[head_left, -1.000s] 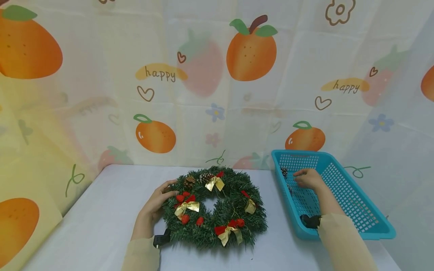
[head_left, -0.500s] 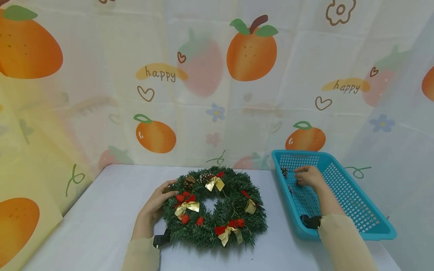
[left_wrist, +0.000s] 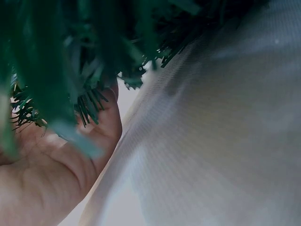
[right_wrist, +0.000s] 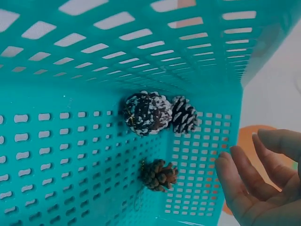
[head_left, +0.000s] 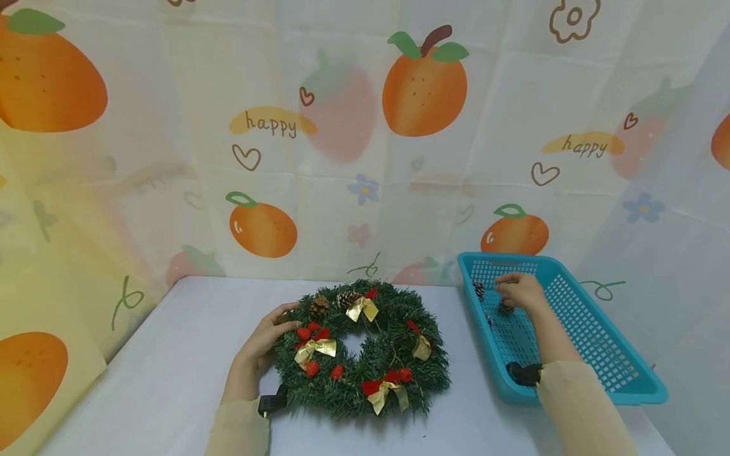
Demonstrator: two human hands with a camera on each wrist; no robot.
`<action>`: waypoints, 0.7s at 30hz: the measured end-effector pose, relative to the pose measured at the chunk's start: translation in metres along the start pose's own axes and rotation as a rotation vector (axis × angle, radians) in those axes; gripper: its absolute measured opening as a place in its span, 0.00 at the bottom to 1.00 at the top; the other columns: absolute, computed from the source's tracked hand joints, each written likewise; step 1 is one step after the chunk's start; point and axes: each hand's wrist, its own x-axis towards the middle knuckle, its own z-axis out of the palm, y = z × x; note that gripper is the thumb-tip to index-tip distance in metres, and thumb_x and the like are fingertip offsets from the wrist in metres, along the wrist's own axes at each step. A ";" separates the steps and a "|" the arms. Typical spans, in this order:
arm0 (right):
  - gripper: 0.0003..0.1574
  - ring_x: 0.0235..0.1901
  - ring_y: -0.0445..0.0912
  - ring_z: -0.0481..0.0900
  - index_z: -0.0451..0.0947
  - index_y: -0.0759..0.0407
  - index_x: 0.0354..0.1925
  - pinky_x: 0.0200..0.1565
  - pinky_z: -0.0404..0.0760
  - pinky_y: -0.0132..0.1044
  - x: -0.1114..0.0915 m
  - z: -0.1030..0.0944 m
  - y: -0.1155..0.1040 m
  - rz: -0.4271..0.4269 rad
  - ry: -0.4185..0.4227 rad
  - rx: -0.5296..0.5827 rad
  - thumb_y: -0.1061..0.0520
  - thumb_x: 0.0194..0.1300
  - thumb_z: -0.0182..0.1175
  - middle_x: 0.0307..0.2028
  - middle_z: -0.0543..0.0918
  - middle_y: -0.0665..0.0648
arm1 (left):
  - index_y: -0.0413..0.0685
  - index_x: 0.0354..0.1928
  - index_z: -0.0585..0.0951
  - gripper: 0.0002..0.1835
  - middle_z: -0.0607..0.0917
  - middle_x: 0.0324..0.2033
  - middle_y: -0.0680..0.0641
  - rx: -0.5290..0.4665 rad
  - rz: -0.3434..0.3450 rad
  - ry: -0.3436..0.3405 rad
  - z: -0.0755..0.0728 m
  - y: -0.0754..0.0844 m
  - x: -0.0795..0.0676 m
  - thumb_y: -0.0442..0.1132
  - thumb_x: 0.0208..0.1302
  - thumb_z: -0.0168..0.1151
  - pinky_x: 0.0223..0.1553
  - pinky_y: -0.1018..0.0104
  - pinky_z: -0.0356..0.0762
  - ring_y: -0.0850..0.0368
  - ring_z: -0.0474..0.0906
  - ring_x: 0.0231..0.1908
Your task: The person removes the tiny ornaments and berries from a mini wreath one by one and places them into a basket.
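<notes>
On the table lies a green Christmas wreath [head_left: 393, 335] with gold-and-red bows, red berries and two pine cones on it. My left hand [head_left: 263, 339] grips its left edge; the left wrist view shows the palm [left_wrist: 51, 174] against the green sprigs, with most fingers hidden. My right hand [head_left: 521, 294] is over the blue basket [head_left: 604, 329], fingers loosely bent and holding nothing. Below and beside it lie a brown pine cone [right_wrist: 160, 175], a large white-frosted pine cone [right_wrist: 148, 113] and a smaller white-tipped pine cone [right_wrist: 183, 114].
The basket has tall perforated walls and stands at the table's right side. A fruit-printed curtain [head_left: 422, 209] hangs right behind the table [head_left: 171, 354]. Black camera mounts sit on both wrists.
My right hand has lifted slightly and moved a little right, and the brown pine cone beneath it now shows. The left hand and the wreath stay where they were.
</notes>
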 end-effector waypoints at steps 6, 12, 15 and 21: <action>0.29 0.63 0.66 0.73 0.67 0.72 0.66 0.57 0.82 0.50 -0.002 -0.006 -0.006 -0.033 0.006 0.017 0.55 0.75 0.48 0.64 0.70 0.76 | 0.42 0.71 0.64 0.31 0.55 0.76 0.32 0.050 0.022 0.004 -0.001 -0.001 0.002 0.38 0.67 0.59 0.71 0.24 0.40 0.30 0.45 0.76; 0.29 0.64 0.66 0.72 0.66 0.71 0.67 0.58 0.82 0.48 -0.005 -0.012 -0.016 -0.072 0.018 0.039 0.54 0.76 0.47 0.65 0.69 0.76 | 0.40 0.71 0.65 0.31 0.61 0.73 0.32 0.089 0.043 0.006 -0.003 -0.001 0.002 0.37 0.67 0.57 0.72 0.26 0.40 0.31 0.45 0.77; 0.30 0.65 0.66 0.71 0.64 0.71 0.68 0.63 0.78 0.52 -0.007 -0.014 -0.022 -0.079 0.010 0.058 0.53 0.76 0.47 0.66 0.68 0.75 | 0.41 0.71 0.64 0.31 0.60 0.74 0.32 0.073 0.035 0.004 -0.003 -0.001 0.002 0.37 0.67 0.57 0.72 0.26 0.39 0.32 0.44 0.77; 0.31 0.66 0.65 0.70 0.64 0.69 0.69 0.65 0.75 0.54 -0.010 -0.015 -0.033 -0.092 -0.005 0.071 0.52 0.76 0.48 0.68 0.67 0.74 | 0.40 0.71 0.64 0.31 0.60 0.74 0.32 0.061 0.036 0.002 -0.003 -0.001 0.002 0.37 0.67 0.58 0.72 0.26 0.38 0.32 0.43 0.77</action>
